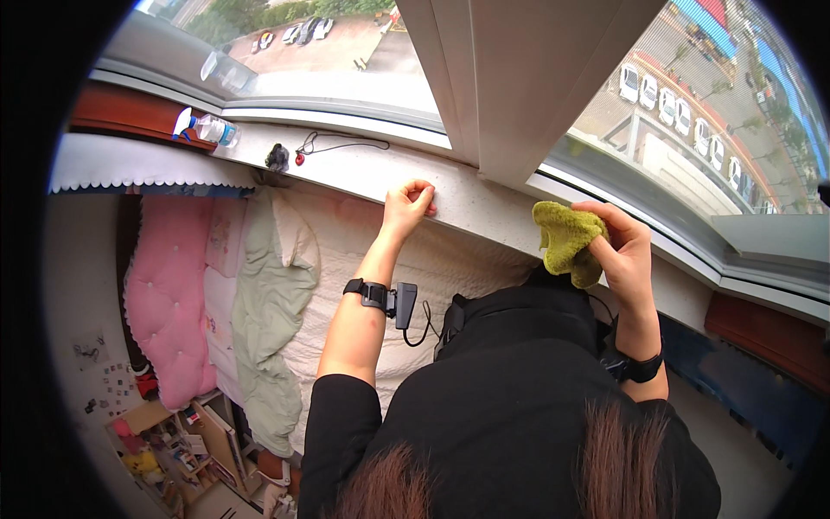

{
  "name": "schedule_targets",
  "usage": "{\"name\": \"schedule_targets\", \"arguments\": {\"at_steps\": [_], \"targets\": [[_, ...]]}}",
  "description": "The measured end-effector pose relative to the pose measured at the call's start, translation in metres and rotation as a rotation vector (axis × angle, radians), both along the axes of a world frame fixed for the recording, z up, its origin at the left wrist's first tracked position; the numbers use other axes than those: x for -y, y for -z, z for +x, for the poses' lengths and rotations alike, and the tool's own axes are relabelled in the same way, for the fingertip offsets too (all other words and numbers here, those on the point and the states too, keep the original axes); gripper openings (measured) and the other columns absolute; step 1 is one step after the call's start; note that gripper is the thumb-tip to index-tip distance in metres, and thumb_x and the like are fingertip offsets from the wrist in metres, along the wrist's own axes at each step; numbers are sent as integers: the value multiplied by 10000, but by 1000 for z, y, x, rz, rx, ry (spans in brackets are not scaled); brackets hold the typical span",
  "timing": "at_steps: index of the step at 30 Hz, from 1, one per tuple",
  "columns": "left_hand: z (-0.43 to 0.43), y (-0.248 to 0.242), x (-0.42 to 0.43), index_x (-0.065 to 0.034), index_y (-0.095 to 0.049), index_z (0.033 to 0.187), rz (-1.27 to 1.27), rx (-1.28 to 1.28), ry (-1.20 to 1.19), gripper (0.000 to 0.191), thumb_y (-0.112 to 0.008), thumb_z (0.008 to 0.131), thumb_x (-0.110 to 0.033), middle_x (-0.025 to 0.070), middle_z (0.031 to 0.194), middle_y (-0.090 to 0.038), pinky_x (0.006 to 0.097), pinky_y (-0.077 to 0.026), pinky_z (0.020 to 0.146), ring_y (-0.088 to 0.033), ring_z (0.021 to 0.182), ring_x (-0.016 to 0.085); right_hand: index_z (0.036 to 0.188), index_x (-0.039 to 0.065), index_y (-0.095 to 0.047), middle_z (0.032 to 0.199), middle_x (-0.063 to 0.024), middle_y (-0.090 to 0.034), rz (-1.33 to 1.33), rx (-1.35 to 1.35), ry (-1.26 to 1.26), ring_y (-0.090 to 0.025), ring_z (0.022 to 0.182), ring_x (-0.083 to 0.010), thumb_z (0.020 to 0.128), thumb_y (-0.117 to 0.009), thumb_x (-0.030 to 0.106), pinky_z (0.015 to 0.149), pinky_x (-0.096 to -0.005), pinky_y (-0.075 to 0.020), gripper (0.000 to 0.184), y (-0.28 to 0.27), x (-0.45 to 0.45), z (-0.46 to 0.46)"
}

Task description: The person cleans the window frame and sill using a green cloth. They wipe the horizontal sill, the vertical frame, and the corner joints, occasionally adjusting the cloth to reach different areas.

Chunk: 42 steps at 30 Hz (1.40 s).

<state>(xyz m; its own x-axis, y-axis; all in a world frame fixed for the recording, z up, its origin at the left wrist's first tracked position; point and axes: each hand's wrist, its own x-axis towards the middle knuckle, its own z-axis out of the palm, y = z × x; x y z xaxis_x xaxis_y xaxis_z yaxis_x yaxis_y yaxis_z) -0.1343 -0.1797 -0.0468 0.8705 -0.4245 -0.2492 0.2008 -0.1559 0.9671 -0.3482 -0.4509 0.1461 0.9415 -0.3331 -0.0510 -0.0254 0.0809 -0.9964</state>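
Observation:
A fuzzy olive-green cloth [565, 241] is gripped between the thumb and fingers of my right hand [624, 250], beside the window frame at the right. It bunches up and hangs just over the front edge of the white windowsill [457, 188]. My left hand [408, 204] is at the sill's front edge with its fingers curled in; no object shows in it. Farther left on the sill lie a dark crumpled lump [277, 157] and a thin dark cord with a red ring-shaped pendant [299, 159]. A clear spray bottle [214, 130] with a blue-and-white trigger head lies near the corner.
Glass window panes [324, 58] rise behind the sill, split by a wide white window post [512, 78]. Below the sill is a bed with a cream quilt [363, 253], a pale green blanket [269, 311] and a pink tufted headboard [172, 292]. A cluttered shelf [188, 447] stands at lower left.

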Motion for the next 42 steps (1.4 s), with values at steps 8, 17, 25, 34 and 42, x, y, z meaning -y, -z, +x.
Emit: {"name": "schedule_targets", "arguments": {"at_steps": [8, 17, 25, 34, 42], "targets": [[-2, -4, 4, 4, -700, 974, 56, 30, -38, 90, -667, 926, -66, 44, 698, -682, 251, -548, 570, -666, 611, 106, 1165, -64, -673, 1098, -89, -688, -5, 15, -6, -643, 1010, -132, 812, -498, -100, 921, -272, -498, 395, -2, 0, 2], [-5, 0, 6, -19, -720, 1017, 218, 254, -63, 149, -681, 875, -38, 51, 855, -694, 275, -542, 589, -663, 590, 128, 1142, -75, -680, 1078, -93, -694, -121, 64, 57, -645, 998, -130, 816, -500, -93, 922, -265, -491, 373, -12, 11, -2], [-20, -23, 13, -70, -716, 991, 963, 921, 83, 186, -715, 878, -218, 96, 911, -629, 442, -554, 640, -656, 705, 331, 1134, -69, -680, 1008, -57, -672, -185, 93, 83, -625, 926, -109, 814, -496, -103, 861, -239, -482, 371, -15, 12, -2], [-18, -64, 12, -47, -631, 1229, 851, 1012, 121, 405, -725, 868, -205, 166, 1147, -612, 428, -516, 922, -616, 1072, 331, 1087, -30, -705, 874, -49, -583, -502, 97, -4, -567, 816, -111, 739, -495, -101, 739, -209, -434, 412, -27, 1, 17], [-77, -124, 46, -11, -648, 1069, -102, 676, 355, 260, -743, 872, -151, 133, 1124, -645, 388, -497, 921, -614, 1062, 294, 1107, -7, -707, 945, -83, -667, -464, -54, -211, -635, 867, -128, 775, -567, -47, 784, -260, -498, 362, -5, -29, 52]]}}
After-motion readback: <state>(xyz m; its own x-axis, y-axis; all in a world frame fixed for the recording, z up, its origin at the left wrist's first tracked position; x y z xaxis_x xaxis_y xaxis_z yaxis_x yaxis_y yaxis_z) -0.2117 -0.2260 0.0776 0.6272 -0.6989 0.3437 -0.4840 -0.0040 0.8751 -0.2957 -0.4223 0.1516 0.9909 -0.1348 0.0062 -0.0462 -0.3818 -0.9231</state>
